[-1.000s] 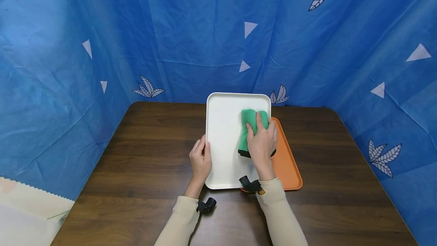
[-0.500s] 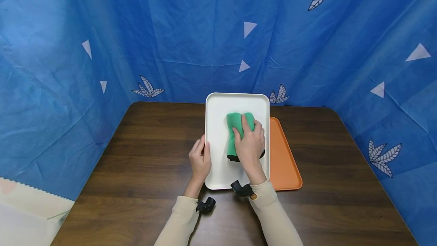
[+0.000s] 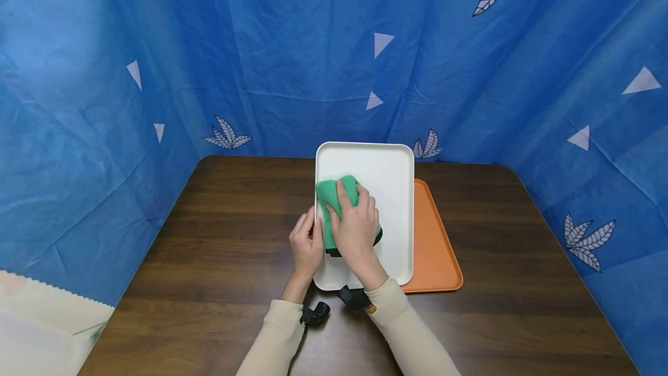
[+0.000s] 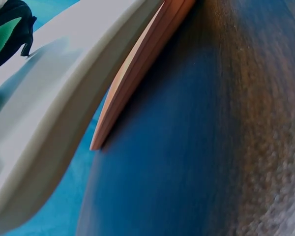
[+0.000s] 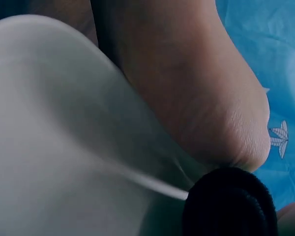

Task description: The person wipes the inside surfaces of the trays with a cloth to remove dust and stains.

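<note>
A white tray (image 3: 386,190) is propped up at a tilt over the orange tray (image 3: 434,248). My left hand (image 3: 306,248) grips the white tray's left edge, thumb on the front side. My right hand (image 3: 357,228) holds a folded green cloth (image 3: 327,191) with a black border against the white tray's face, near its left side. In the left wrist view, the white tray (image 4: 64,103) slants above the orange tray (image 4: 130,83), and the cloth's black border (image 4: 27,24) shows at upper left. Close up in the right wrist view is the dark border of the cloth (image 5: 228,206).
The dark wooden table (image 3: 219,237) spreads to both sides of the trays. A blue patterned curtain (image 3: 292,62) hangs behind and along the sides. Pale material (image 3: 42,329) lies at the lower left. Small black cameras (image 3: 315,314) are strapped to both wrists.
My right hand has slid the green cloth leftward and slightly down across the white tray, from its right side to its left edge. The left hand keeps its grip in place.
</note>
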A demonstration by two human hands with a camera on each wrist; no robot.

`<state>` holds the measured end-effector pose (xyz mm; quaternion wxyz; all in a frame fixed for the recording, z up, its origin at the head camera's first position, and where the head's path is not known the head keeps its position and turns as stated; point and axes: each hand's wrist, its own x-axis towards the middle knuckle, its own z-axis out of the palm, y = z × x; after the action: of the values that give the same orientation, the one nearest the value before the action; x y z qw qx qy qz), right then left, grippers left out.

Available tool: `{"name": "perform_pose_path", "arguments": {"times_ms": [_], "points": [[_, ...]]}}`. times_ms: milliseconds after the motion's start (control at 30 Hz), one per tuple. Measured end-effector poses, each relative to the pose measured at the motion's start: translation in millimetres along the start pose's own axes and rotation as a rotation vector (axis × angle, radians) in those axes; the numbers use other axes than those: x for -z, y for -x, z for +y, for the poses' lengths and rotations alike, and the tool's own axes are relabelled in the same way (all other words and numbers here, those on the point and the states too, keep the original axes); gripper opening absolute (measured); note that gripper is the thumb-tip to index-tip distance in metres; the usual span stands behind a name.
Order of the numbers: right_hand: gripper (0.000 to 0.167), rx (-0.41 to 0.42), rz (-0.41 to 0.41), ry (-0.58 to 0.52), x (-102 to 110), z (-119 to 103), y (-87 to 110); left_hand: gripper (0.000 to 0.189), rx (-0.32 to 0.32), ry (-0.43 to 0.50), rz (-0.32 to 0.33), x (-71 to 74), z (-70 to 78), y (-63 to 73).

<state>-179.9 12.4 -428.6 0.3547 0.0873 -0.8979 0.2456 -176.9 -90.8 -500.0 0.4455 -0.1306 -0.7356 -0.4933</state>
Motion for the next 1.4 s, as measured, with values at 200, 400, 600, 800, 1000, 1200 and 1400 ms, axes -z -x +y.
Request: {"name": "perform_pose_path", "arguments": {"times_ms": [200, 400, 600, 800, 1000, 1200, 1400], "points": [[0.049, 0.017, 0.004, 0.009, 0, -1, 1.3, 0.03, -0.008, -0.019, 0.016, -1.8, 0.8, -0.4], [0.05, 0.038, 0.013, 0.008, 1, 5, 1.7, 0.028, -0.023, -0.036, 0.017, -2.2, 1.9, -0.8], [0.049, 0.041, 0.014, -0.006, 3, 13, 2.8, 0.029, -0.004, -0.012, -0.007, -0.6, 2.6, 0.3], [0.049, 0.011, 0.023, -0.007, 6, 24, 3.7, 0.029, 0.003, -0.006, -0.023, -0.1, -0.2, 2.0], [0.049, -0.066, 0.003, -0.007, 12, 37, 3.6, 0.029, 0.002, -0.014, -0.027, 0.6, 0.3, 1.7], [0.049, -0.18, -0.027, -0.006, 19, 54, 3.5, 0.029, 0.007, -0.011, -0.029, 0.6, -0.1, 2.5], [0.051, -0.301, -0.053, -0.007, 27, 69, 4.5, 0.029, -0.003, -0.01, -0.026, 0.5, 1.1, 2.2]]}}
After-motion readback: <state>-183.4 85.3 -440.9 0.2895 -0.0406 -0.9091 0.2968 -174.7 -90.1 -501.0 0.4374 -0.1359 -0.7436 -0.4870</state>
